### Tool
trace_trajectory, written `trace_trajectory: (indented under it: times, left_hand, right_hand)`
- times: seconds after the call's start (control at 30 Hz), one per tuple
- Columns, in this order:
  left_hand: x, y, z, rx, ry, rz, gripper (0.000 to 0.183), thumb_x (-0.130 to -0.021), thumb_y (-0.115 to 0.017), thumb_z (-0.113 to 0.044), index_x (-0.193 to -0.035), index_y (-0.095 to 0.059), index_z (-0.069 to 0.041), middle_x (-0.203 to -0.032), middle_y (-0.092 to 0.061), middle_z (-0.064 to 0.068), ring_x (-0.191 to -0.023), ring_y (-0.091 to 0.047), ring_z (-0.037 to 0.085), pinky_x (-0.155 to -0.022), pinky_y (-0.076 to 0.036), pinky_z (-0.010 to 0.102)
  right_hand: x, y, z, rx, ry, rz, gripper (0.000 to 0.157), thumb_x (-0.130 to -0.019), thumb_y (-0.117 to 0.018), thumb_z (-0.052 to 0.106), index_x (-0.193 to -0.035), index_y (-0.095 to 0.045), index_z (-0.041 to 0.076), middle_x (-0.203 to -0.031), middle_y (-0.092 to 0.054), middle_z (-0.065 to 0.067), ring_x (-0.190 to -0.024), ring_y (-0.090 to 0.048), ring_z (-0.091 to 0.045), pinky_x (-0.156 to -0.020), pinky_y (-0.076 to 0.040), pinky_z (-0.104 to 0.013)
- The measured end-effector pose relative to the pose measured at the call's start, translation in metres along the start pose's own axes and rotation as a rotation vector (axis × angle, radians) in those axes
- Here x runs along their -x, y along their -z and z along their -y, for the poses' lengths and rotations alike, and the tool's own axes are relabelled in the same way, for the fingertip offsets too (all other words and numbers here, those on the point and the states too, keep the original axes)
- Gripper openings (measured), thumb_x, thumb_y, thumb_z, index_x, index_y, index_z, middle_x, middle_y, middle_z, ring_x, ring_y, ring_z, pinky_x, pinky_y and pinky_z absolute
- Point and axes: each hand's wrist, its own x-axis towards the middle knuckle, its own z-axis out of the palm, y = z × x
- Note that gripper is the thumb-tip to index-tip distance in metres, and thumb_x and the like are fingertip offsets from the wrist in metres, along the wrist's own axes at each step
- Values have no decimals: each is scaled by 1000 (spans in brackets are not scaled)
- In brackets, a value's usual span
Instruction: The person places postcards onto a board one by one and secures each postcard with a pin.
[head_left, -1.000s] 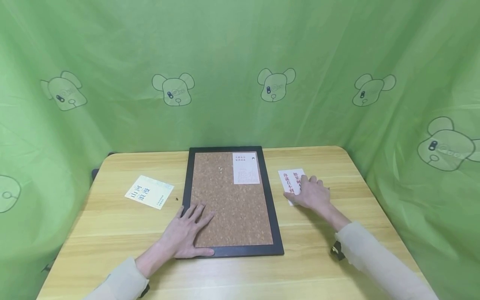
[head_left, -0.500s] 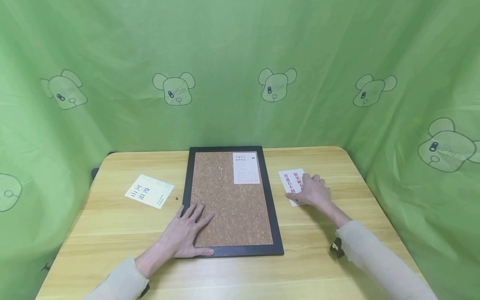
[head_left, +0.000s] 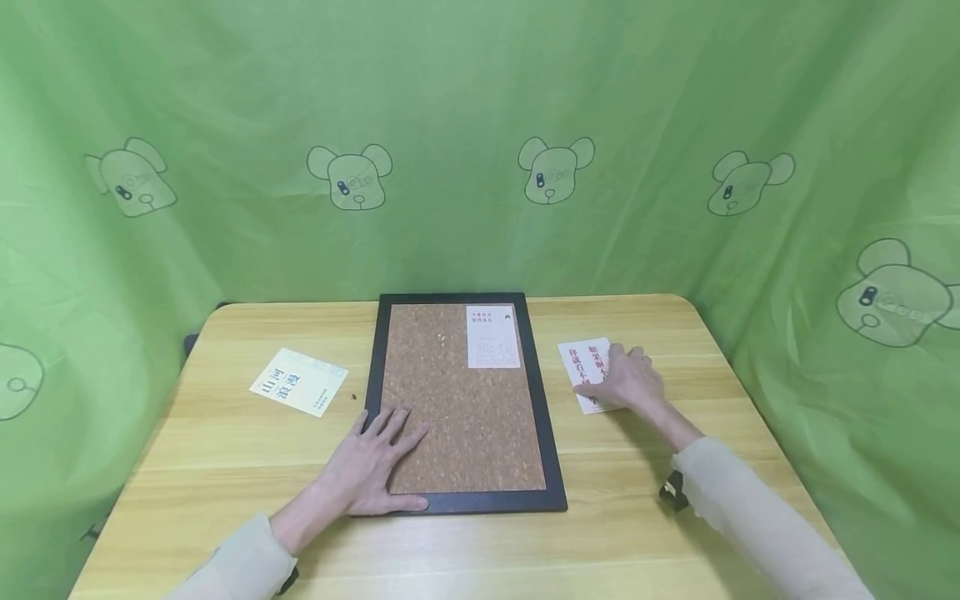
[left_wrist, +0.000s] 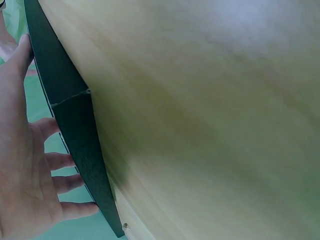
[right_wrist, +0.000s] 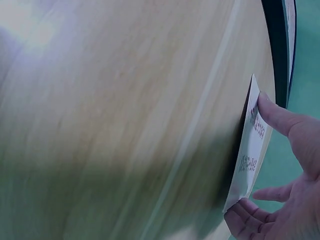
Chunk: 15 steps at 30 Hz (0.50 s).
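Observation:
A cork board (head_left: 472, 417) with a black frame lies at the middle of the table. My left hand (head_left: 372, 467) rests on its lower left corner with fingers spread, the thumb along the bottom of the frame. To the right of the board, my right hand (head_left: 630, 383) holds a white card (head_left: 582, 358) with red characters. In the right wrist view the thumb is on one end of this card (right_wrist: 250, 150) and the fingertips are at the opposite end. Its near edge stands off the table with a shadow beneath. The hand covers part of the card in the head view.
Another white card (head_left: 492, 337), with a round pin (head_left: 507, 317) at its top right, is on the board's upper right. A pale card with blue characters (head_left: 300, 382) lies left of the board, near a small dark bit (head_left: 354, 397). Green curtains (head_left: 465, 233) border the table.
My right hand has shifted slightly to the right, and the red-lettered card has moved a little with it. The left hand and the board have stayed in place.

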Motion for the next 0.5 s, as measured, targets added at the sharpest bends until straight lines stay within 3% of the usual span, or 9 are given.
trace_trajectory:
  times: [0.3, 0.5]
  left_hand:
    - [0, -1, 0, -2, 0, 0, 108, -81, -49, -96, -163, -43, -26, -167, -43, 20, -153, -44, 43, -118, -43, 68]
    - [0, -1, 1, 3, -1, -5, 108, -81, -49, -95, -163, -42, -26, -167, -43, 20, -153, -45, 43, -118, -43, 67]
  right_hand:
    - [0, 4, -2, -9, -11, -16, 104, -73, -90, 57, -138, -48, -14, -107, -52, -26, -90, -52, -36, -66, -48, -41]
    - [-1, 7, -4, -24, 4, -48, 99, -73, -91, 54, -137, -50, -9, -107, -53, -26, -92, -52, -36, -65, -48, -41]
